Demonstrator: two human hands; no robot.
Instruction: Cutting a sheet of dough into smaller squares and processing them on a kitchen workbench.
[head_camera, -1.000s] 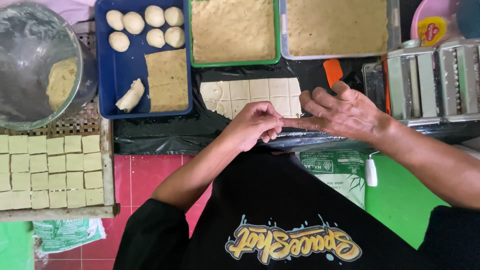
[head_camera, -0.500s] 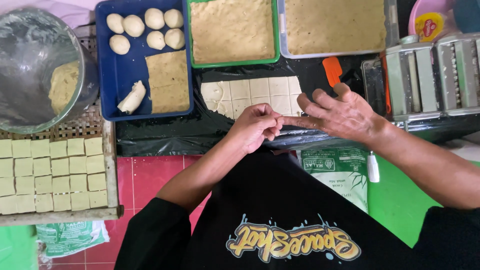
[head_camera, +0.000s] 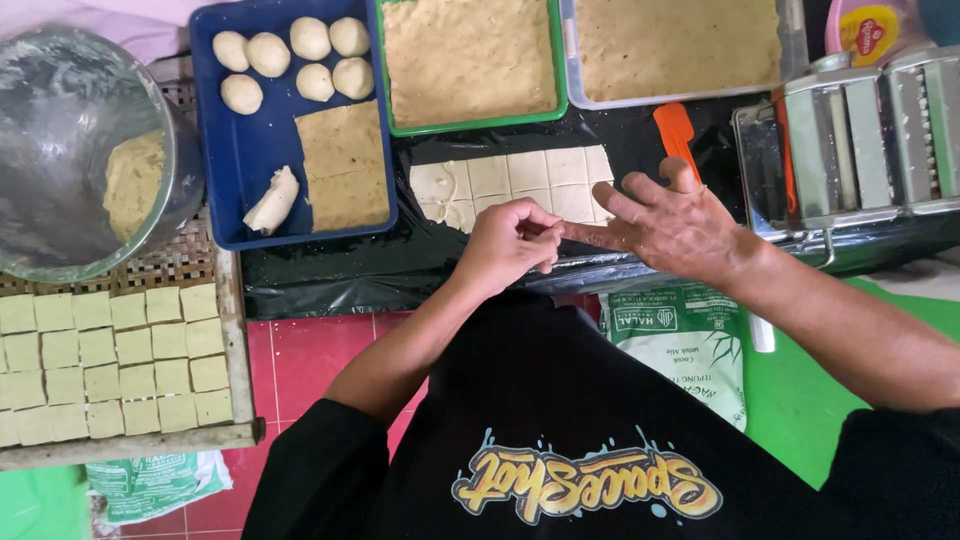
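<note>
My left hand (head_camera: 508, 245) is curled, its fingertips pinching at the index finger of my right hand (head_camera: 668, 222). My right hand lies flat with fingers spread, over the near edge of a black plastic sheet (head_camera: 350, 265). Just beyond both hands lies a sheet of pale dough cut into squares (head_camera: 515, 180). Whether a bit of dough sits between my left fingertips I cannot tell.
A blue tray (head_camera: 240, 150) holds dough balls (head_camera: 292, 58) and a flat dough sheet. Two trays of crumbly filling (head_camera: 468, 58) stand behind. A glass bowl (head_camera: 75, 150) and a woven rack of cut squares (head_camera: 110, 360) are left; a pasta roller (head_camera: 860, 130) right.
Both hands have stayed together at the same spot; my left fingers keep working at my right index finger. Nothing else has moved.
</note>
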